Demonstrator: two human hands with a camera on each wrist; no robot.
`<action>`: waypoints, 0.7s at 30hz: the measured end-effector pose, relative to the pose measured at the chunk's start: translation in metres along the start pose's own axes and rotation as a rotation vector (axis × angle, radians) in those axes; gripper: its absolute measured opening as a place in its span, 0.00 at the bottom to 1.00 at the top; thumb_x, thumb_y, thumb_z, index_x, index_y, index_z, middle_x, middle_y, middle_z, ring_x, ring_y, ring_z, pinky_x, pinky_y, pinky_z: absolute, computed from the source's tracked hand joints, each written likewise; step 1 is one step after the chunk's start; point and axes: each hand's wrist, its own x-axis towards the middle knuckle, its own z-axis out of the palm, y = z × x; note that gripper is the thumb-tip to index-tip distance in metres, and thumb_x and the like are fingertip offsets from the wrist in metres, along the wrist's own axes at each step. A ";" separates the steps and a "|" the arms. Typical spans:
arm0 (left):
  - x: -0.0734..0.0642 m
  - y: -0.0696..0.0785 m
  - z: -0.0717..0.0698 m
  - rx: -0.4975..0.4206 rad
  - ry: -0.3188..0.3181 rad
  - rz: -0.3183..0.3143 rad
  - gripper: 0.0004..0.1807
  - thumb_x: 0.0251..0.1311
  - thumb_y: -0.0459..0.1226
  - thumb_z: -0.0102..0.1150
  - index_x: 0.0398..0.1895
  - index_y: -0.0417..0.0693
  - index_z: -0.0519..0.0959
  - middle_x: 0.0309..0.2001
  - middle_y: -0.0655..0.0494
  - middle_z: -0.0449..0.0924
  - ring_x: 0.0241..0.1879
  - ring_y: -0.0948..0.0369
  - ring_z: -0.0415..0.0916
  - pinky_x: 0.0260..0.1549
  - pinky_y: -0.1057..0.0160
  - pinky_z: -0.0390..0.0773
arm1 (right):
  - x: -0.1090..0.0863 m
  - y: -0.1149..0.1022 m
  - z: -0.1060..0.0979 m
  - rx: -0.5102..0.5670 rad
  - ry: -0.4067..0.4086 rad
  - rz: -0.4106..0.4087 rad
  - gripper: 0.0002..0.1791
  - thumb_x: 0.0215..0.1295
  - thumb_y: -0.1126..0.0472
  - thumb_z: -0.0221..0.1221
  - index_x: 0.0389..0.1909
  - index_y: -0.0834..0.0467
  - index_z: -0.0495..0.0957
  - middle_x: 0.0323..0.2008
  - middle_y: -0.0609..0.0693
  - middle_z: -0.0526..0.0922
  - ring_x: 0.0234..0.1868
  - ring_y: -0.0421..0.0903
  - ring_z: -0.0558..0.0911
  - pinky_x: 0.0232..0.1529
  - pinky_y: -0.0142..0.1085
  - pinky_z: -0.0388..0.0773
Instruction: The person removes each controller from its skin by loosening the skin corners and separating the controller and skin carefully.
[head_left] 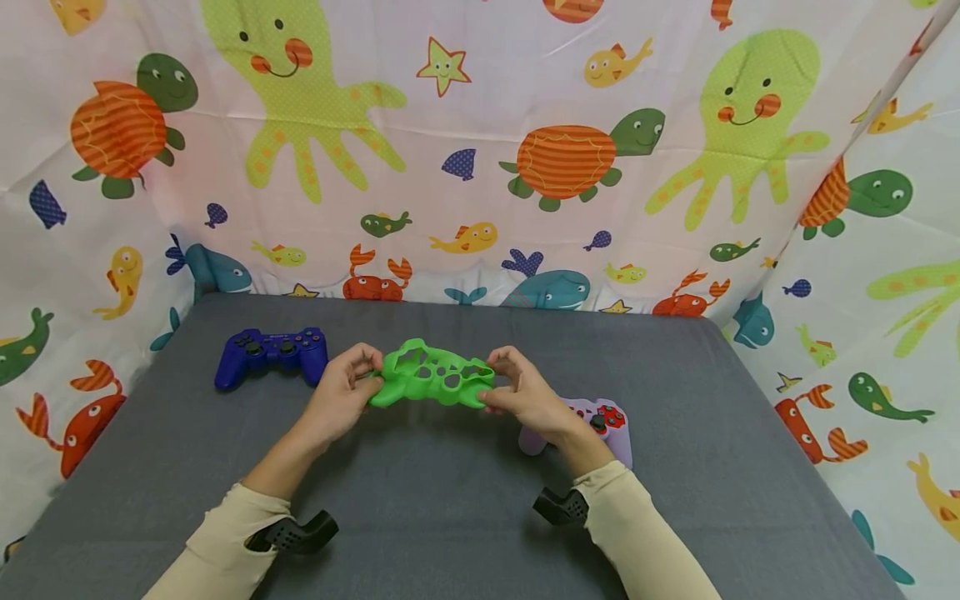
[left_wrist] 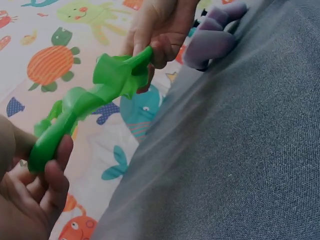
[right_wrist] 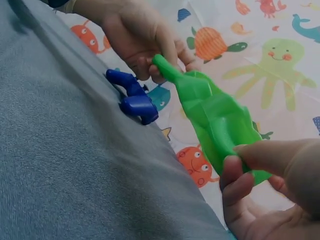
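A green silicone controller cover [head_left: 431, 374], soft and full of cut-out holes, is held up above the table between both hands. My left hand [head_left: 341, 392] pinches its left end between thumb and fingers. At the opposite end, my right hand [head_left: 528, 396] pinches the other grip. The wrist views show the cover's shell [left_wrist: 112, 80] bent and hollow, with no controller inside. Partly behind the right wrist lies a lilac game controller [head_left: 613, 421] with red buttons. A dark blue game controller [head_left: 272, 354] rests to the left of the left hand.
A grey cloth covers the table [head_left: 435, 508]. Behind it and along the sides hangs a white curtain [head_left: 480, 108] printed with sea animals. Black wrist cameras [head_left: 296, 533] sit on both sleeves.
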 end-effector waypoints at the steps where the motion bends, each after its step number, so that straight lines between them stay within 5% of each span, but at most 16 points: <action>1: 0.000 0.000 0.001 0.001 -0.015 0.021 0.07 0.68 0.23 0.47 0.47 0.33 0.69 0.48 0.36 0.80 0.20 0.66 0.70 0.18 0.63 0.74 | 0.000 0.000 0.000 0.005 0.006 0.006 0.21 0.69 0.72 0.58 0.55 0.62 0.59 0.63 0.65 0.70 0.30 0.43 0.83 0.36 0.35 0.80; 5: -0.002 0.000 0.003 -0.010 -0.079 0.078 0.15 0.69 0.22 0.45 0.57 0.36 0.68 0.61 0.31 0.74 0.29 0.66 0.78 0.25 0.58 0.82 | -0.001 -0.001 0.000 0.048 0.027 0.030 0.16 0.70 0.71 0.58 0.48 0.61 0.60 0.41 0.54 0.81 0.33 0.45 0.86 0.40 0.38 0.84; 10: -0.003 0.000 0.008 0.023 -0.138 0.125 0.21 0.68 0.20 0.44 0.62 0.39 0.66 0.60 0.31 0.75 0.38 0.62 0.79 0.29 0.52 0.84 | 0.001 -0.002 0.004 0.107 0.085 0.060 0.11 0.74 0.67 0.56 0.45 0.61 0.61 0.32 0.43 0.83 0.33 0.41 0.83 0.43 0.35 0.82; 17: -0.004 0.002 0.012 0.025 -0.129 0.141 0.20 0.67 0.20 0.45 0.60 0.39 0.68 0.56 0.31 0.78 0.40 0.60 0.80 0.29 0.52 0.85 | 0.005 0.002 0.005 0.091 0.254 0.037 0.10 0.70 0.70 0.58 0.46 0.61 0.68 0.47 0.49 0.75 0.32 0.36 0.76 0.42 0.36 0.76; 21: -0.003 0.003 0.011 0.016 -0.083 0.160 0.21 0.65 0.19 0.46 0.59 0.39 0.69 0.56 0.32 0.79 0.38 0.62 0.80 0.28 0.53 0.84 | 0.003 0.002 0.002 0.024 0.163 0.051 0.17 0.70 0.68 0.58 0.59 0.65 0.73 0.60 0.61 0.75 0.38 0.35 0.80 0.46 0.36 0.78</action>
